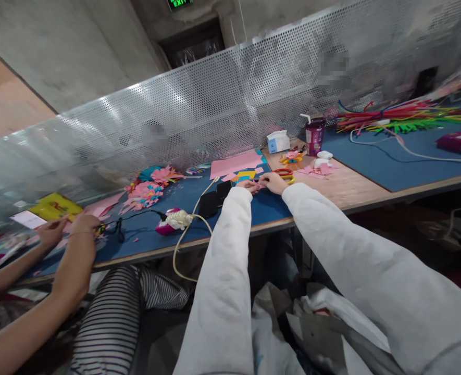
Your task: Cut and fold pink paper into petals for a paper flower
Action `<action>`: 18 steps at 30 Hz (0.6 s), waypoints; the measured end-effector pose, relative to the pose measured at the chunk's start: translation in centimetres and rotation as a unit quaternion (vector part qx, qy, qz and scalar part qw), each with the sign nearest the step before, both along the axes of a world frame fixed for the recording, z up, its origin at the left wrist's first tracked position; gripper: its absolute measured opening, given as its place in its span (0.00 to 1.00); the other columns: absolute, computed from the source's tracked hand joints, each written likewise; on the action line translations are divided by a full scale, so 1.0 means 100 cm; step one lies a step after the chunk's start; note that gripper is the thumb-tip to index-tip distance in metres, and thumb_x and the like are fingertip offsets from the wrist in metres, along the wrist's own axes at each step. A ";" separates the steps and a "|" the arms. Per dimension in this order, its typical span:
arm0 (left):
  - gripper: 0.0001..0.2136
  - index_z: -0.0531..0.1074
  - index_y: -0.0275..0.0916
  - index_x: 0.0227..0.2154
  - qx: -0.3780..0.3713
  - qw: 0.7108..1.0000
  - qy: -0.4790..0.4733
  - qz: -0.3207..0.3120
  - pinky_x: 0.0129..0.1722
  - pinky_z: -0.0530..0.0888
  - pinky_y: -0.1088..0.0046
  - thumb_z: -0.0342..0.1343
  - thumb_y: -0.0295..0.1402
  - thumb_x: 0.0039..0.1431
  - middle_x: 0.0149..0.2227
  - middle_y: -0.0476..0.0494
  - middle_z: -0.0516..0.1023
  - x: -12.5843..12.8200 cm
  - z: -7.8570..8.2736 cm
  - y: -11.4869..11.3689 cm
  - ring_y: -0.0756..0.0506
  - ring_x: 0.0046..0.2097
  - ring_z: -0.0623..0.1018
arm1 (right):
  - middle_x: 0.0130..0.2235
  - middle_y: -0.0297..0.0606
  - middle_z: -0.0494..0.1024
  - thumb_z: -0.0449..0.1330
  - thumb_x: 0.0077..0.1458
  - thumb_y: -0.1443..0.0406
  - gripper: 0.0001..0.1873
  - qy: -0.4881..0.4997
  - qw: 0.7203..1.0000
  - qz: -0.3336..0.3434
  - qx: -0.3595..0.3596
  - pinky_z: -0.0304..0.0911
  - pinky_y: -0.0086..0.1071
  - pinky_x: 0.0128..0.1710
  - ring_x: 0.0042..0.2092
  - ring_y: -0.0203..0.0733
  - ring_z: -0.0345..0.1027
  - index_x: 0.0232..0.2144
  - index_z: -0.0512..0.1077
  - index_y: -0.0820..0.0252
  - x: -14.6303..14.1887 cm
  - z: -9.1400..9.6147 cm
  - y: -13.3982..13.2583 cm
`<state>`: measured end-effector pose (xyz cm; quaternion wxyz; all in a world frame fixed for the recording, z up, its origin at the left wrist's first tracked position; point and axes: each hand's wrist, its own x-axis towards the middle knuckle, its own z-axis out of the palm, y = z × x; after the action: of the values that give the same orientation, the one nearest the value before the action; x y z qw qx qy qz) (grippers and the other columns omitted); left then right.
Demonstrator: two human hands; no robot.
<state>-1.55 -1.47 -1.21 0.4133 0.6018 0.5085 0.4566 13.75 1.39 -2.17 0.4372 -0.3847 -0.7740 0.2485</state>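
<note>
Pinching a small pink paper piece (258, 186), mid-frame, partly hidden: fingers of left hand (247, 186) and right hand (274, 183) closed on it, over blue tabletop (269, 209). Scissors (290, 180) just beside right hand. Pink sheet (235, 164) beyond. Cup (315, 138) right of centre; co-worker's hand (85, 223) at left.

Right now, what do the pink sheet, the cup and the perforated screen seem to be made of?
Pink sheet: likely paper, matte, thin and flat with straight edges.
Cup: card or plastic, printed purple; the look leaves it open.
Screen: seemingly metal, silvery and semi-glossy, from the bright glints around its rows of small holes.
</note>
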 end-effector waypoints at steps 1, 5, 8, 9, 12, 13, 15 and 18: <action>0.10 0.72 0.35 0.22 -0.001 1.000 -0.005 -0.003 0.33 0.73 0.71 0.67 0.31 0.36 0.22 0.47 0.76 -0.001 0.000 0.000 0.52 0.24 0.73 | 0.29 0.39 0.76 0.57 0.48 0.72 0.05 0.004 1.000 0.000 -0.001 0.62 0.29 0.36 0.32 0.36 0.67 0.25 0.74 0.67 0.000 0.001 -0.001; 0.07 0.73 0.34 0.22 -0.016 1.000 -0.022 0.009 0.34 0.73 0.70 0.65 0.30 0.41 0.22 0.45 0.76 -0.004 0.003 0.001 0.52 0.24 0.73 | 0.31 0.40 0.77 0.59 0.49 0.69 0.05 0.022 1.000 0.010 -0.005 0.62 0.29 0.37 0.34 0.37 0.68 0.27 0.74 0.66 -0.001 0.003 -0.004; 0.05 0.73 0.34 0.23 -0.025 0.999 -0.039 0.017 0.35 0.72 0.69 0.63 0.28 0.43 0.22 0.45 0.76 -0.004 0.005 0.000 0.51 0.24 0.73 | 0.31 0.40 0.77 0.61 0.48 0.67 0.05 0.022 1.000 0.016 -0.004 0.63 0.30 0.38 0.34 0.38 0.68 0.27 0.75 0.66 -0.001 0.004 -0.005; 0.04 0.72 0.35 0.22 -0.026 0.999 -0.044 0.013 0.36 0.72 0.68 0.63 0.27 0.44 0.22 0.46 0.76 -0.004 0.006 0.000 0.51 0.25 0.73 | 0.30 0.40 0.77 0.61 0.47 0.68 0.05 0.024 1.000 0.013 -0.006 0.63 0.30 0.37 0.34 0.38 0.68 0.26 0.75 0.66 0.000 0.004 -0.005; 0.03 0.71 0.35 0.22 -0.029 0.998 -0.048 -0.004 0.38 0.71 0.66 0.60 0.24 0.47 0.23 0.45 0.76 -0.003 0.005 -0.001 0.51 0.25 0.73 | 0.28 0.39 0.76 0.61 0.47 0.69 0.03 0.024 0.999 0.001 -0.021 0.63 0.29 0.34 0.31 0.38 0.68 0.25 0.75 0.66 0.000 0.004 -0.005; 0.04 0.71 0.34 0.22 -0.030 0.999 -0.045 -0.005 0.39 0.71 0.65 0.59 0.23 0.48 0.23 0.45 0.76 -0.003 0.004 -0.001 0.51 0.25 0.73 | 0.28 0.39 0.76 0.61 0.46 0.70 0.03 0.023 0.999 -0.003 -0.026 0.63 0.29 0.34 0.31 0.38 0.68 0.25 0.75 0.66 0.001 0.004 -0.005; 0.04 0.70 0.34 0.22 -0.029 0.999 -0.038 -0.002 0.40 0.71 0.64 0.59 0.23 0.49 0.23 0.44 0.76 -0.003 0.003 0.000 0.51 0.25 0.73 | 0.27 0.39 0.76 0.60 0.46 0.72 0.03 0.020 0.999 -0.002 -0.033 0.62 0.29 0.33 0.30 0.37 0.68 0.24 0.74 0.66 0.000 0.004 -0.005; 0.04 0.70 0.33 0.23 -0.022 0.999 -0.036 0.006 0.39 0.72 0.65 0.60 0.25 0.48 0.23 0.44 0.76 -0.004 0.001 0.003 0.51 0.25 0.73 | 0.28 0.39 0.76 0.60 0.46 0.72 0.03 0.031 0.999 0.006 -0.034 0.63 0.29 0.35 0.31 0.38 0.68 0.24 0.74 0.66 -0.001 0.005 -0.005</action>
<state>-1.96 -1.22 -1.15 0.4423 0.5725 0.5065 0.4692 13.66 0.86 -1.69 0.4464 -0.3862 -0.7536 0.2891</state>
